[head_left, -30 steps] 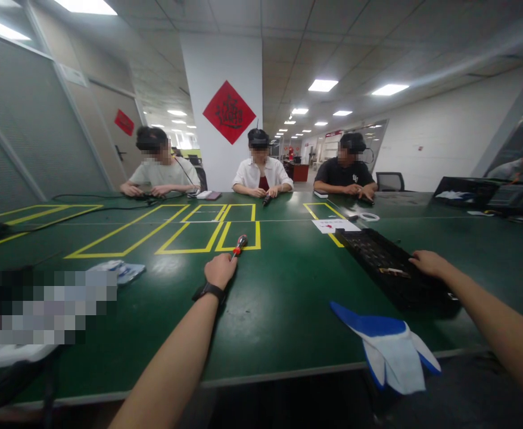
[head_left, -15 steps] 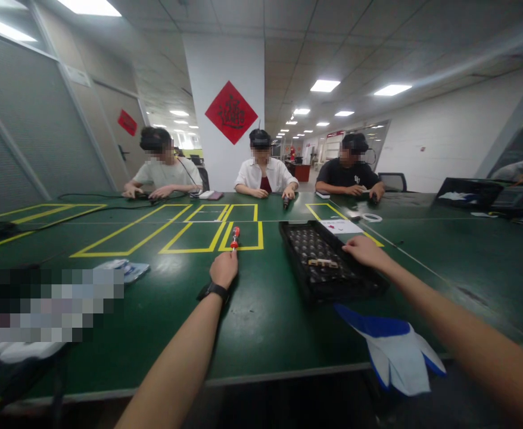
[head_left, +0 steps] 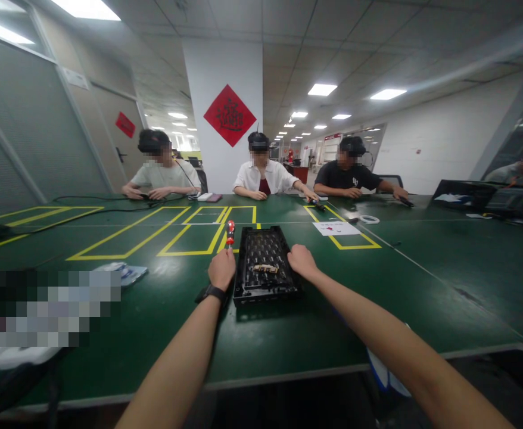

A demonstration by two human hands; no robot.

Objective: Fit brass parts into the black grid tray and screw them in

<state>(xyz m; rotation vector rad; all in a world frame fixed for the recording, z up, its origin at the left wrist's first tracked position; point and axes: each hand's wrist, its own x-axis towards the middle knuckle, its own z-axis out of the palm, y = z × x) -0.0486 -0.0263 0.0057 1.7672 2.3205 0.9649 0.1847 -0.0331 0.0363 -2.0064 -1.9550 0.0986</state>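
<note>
A black tray-like panel (head_left: pixel 268 244) with a raised rim and a perforated-looking floor lies in front of me at the middle of the table. On its floor rests a small tan and metallic piece (head_left: pixel 265 269). My right hand (head_left: pixel 302 261) is closed on the panel's right rim. Beside the left rim, my left hand (head_left: pixel 222 269) is closed around a screwdriver (head_left: pixel 230 233), whose red and clear handle points away from me. Whether the left hand also touches the panel I cannot tell.
A blue and white glove (head_left: pixel 389 372) hangs over the table's front edge, partly behind my right forearm. A white paper sheet (head_left: pixel 336 229) and a white ring (head_left: pixel 369 220) lie farther back. A power strip (head_left: pixel 24 353) is at left. Three people sit across the green table (head_left: pixel 163 322).
My right hand has brought the black panel from the right to the middle, beside my left hand. The screwdriver has turned more upright. Across the table, a person's hand has reached rightward.
</note>
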